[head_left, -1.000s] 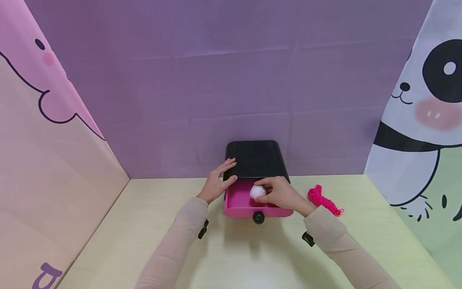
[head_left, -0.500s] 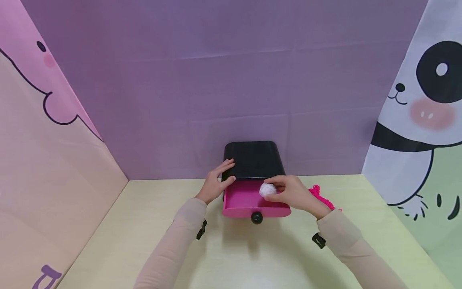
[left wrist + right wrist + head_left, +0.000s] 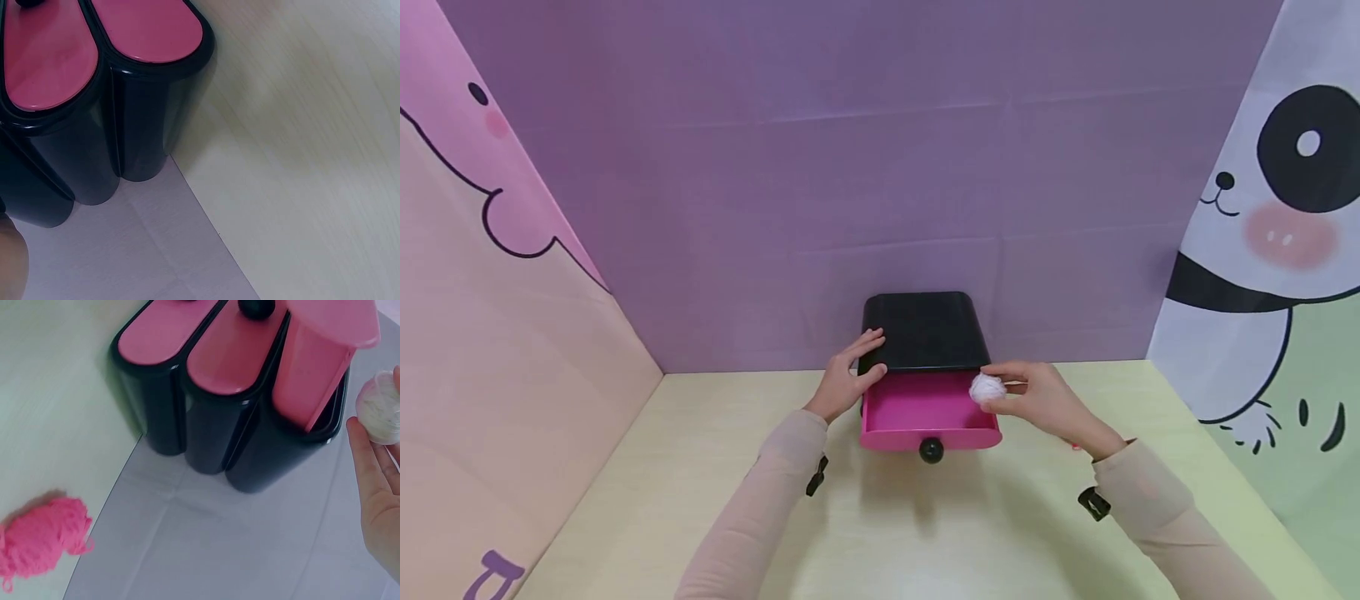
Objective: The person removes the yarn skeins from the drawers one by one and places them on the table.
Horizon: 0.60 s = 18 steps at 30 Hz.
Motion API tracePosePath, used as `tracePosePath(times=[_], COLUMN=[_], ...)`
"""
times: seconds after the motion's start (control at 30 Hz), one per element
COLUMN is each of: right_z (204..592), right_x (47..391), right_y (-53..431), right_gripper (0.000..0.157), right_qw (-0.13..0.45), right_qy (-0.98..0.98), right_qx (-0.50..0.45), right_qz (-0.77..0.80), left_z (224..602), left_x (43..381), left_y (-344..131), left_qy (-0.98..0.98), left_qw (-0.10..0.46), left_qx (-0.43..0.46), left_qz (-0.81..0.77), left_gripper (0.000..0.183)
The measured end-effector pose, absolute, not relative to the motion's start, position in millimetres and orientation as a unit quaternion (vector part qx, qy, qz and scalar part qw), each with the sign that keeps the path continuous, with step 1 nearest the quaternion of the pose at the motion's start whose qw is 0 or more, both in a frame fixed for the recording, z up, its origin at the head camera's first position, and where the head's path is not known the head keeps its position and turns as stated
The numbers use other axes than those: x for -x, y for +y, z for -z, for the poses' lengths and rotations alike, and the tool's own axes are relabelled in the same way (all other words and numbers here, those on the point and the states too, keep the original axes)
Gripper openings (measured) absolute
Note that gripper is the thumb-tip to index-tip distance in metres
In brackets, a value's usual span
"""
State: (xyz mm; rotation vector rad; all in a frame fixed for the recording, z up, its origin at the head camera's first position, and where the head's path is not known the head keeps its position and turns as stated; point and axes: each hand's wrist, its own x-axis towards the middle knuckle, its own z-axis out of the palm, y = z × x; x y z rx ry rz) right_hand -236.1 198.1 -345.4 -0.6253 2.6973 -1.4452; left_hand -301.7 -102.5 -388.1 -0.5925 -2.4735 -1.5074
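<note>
My right hand (image 3: 1047, 404) pinches a small white ball of yarn (image 3: 987, 389) between thumb and fingers, over the right edge of a pulled-out pink drawer (image 3: 887, 440). That yarn ball (image 3: 379, 407) also shows at the right of the right wrist view. The drawer belongs to a black cabinet (image 3: 925, 329) set against the purple backdrop. Resting on the cabinet's left side, my left hand (image 3: 842, 383) has its fingers extended on the top and its thumb by the front edge. Only a bit of it appears at the left wrist view's lower left corner.
A bundle of bright pink yarn (image 3: 47, 537) lies on the table right of the cabinet; my right wrist hides most of it in the head view. Two lower drawers (image 3: 231, 359) are pushed in. Printed cloth walls (image 3: 880, 167) surround the pale table (image 3: 700, 467).
My right hand has lifted the white yarn ball rightward from over the drawer's middle to its right edge, its wrist now covering the pink bundle. The left hand stays on the cabinet.
</note>
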Motion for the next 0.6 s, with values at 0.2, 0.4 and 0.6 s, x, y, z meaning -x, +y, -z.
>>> tracePosePath(times=[0.2,0.4,0.6], right_z=[350,356,360], right_x=[233,233,234], right_y=[218,238,257], right_gripper=[0.054,0.053,0.054], right_qw=[-0.026,-0.055,-0.057], right_qy=[0.88,0.902,0.904], right_qx=[0.186,0.157,0.14], right_qz=[0.437,0.399,0.4], left_z=[389,389,391], left_x=[301,300,301], left_y=[-102,-102,-104], left_qy=[-0.837,-0.835,-0.834], left_qw=[0.087,0.093,0.096], left_qx=[0.197,0.201,0.203], left_qz=[0.503,0.504,0.504], left_gripper=[0.05,0.048,0.048])
